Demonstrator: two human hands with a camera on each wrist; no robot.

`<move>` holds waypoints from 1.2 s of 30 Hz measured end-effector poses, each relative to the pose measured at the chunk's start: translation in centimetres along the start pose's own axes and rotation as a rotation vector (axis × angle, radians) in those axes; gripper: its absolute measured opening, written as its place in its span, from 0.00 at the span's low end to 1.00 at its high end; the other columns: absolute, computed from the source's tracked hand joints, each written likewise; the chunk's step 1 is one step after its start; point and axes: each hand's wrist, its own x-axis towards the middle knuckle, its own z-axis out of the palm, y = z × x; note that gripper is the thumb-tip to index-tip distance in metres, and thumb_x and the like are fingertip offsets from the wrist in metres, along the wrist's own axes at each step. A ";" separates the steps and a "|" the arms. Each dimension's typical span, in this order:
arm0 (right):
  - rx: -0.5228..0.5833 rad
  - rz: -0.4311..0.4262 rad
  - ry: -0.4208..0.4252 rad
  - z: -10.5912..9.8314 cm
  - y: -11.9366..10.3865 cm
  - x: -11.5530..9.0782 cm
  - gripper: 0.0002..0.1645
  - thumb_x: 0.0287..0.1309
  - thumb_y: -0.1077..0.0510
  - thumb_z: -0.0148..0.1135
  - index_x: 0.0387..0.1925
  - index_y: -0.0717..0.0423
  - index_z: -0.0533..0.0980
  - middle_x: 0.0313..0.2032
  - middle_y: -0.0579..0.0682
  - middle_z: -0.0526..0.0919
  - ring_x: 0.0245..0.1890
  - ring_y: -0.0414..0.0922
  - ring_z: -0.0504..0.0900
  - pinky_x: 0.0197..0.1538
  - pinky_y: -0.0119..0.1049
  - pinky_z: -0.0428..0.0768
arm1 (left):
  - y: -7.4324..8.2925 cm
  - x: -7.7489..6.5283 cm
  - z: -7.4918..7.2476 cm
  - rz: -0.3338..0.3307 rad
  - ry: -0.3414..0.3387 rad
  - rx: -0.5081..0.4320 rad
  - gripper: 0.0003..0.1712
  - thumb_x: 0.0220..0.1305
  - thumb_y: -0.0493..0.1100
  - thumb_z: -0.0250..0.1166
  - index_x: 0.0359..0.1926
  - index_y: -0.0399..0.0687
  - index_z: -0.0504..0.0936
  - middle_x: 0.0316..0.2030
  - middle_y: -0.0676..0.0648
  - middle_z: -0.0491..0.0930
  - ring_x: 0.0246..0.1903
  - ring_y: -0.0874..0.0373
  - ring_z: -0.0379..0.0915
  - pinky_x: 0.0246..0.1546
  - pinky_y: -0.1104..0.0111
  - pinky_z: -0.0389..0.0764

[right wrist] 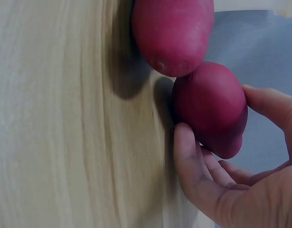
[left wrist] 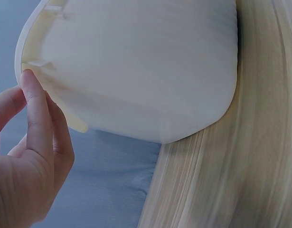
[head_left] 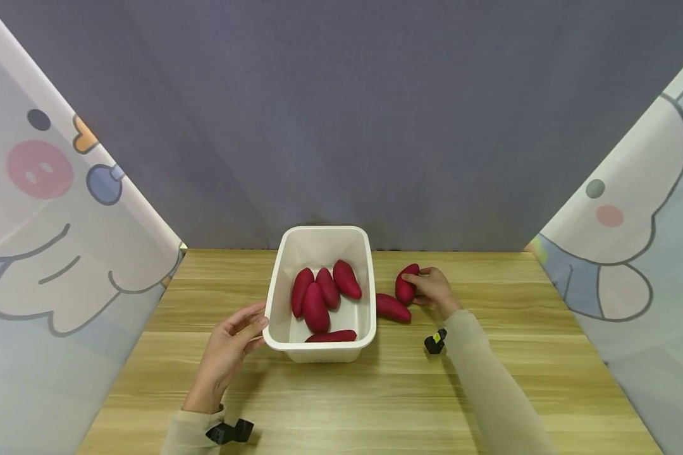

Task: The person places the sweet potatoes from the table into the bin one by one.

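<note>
A white plastic bin (head_left: 324, 355) stands on the table with several red sweet potatoes (head_left: 315, 308) lying inside. At the bin's left rim, my left hand (head_left: 231, 344) pinches the lip between thumb and fingers; the left wrist view shows a fingertip (left wrist: 28, 76) tucked against the rim's underside. To the right of the bin, my right hand (head_left: 434, 291) grips one sweet potato (right wrist: 212, 102) between thumb and fingers. Another sweet potato (head_left: 393, 308) lies on the table between that one and the bin, its end against the held one in the right wrist view.
The wood-grain table (head_left: 410, 398) extends to a grey curtain (head_left: 341, 120) right behind the bin. White cartoon-printed curtains (head_left: 45, 253) hang along both sides. A black wrist camera (head_left: 230, 431) is strapped at the left sleeve, and another black camera (head_left: 435, 342) at the right sleeve.
</note>
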 end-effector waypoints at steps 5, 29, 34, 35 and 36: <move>-0.001 -0.011 0.005 -0.2 -0.3 -0.4 0.47 0.63 0.51 0.68 0.71 0.71 0.54 0.47 0.65 0.79 0.33 0.45 0.84 0.35 0.41 0.87 | 0.0 -0.1 0.0 0.004 -0.004 -0.007 0.27 0.67 0.35 0.67 0.64 0.31 0.74 0.43 0.46 0.81 0.37 0.57 0.81 0.39 0.69 0.86; 0.089 -0.231 -0.097 -0.4 -6.2 -3.5 0.46 0.64 0.53 0.68 0.72 0.68 0.54 0.58 0.69 0.71 0.39 0.48 0.83 0.43 0.50 0.86 | 0.0 -0.2 0.0 0.017 -0.019 0.000 0.26 0.68 0.34 0.66 0.65 0.31 0.73 0.44 0.46 0.80 0.37 0.57 0.81 0.39 0.68 0.86; 0.065 -0.300 -0.113 1.0 -9.7 -4.7 0.46 0.63 0.54 0.68 0.72 0.68 0.56 0.58 0.68 0.71 0.44 0.53 0.81 0.45 0.56 0.84 | 0.0 -0.2 -0.1 0.018 -0.021 -0.003 0.26 0.68 0.34 0.66 0.65 0.31 0.73 0.44 0.46 0.81 0.38 0.56 0.81 0.40 0.67 0.86; 0.063 -0.311 -0.118 1.3 -10.4 -5.0 0.45 0.63 0.55 0.69 0.72 0.67 0.56 0.58 0.67 0.71 0.45 0.54 0.81 0.45 0.56 0.85 | 0.0 -0.2 -0.1 0.019 -0.022 -0.005 0.26 0.68 0.34 0.66 0.64 0.31 0.73 0.44 0.46 0.81 0.38 0.56 0.81 0.40 0.67 0.86; 0.061 -0.325 -0.126 1.7 -11.2 -5.3 0.45 0.62 0.55 0.69 0.71 0.67 0.57 0.58 0.67 0.72 0.45 0.54 0.81 0.44 0.55 0.85 | 0.0 -0.2 -0.1 0.020 -0.022 -0.008 0.26 0.68 0.34 0.66 0.64 0.31 0.73 0.44 0.46 0.81 0.38 0.56 0.81 0.39 0.68 0.86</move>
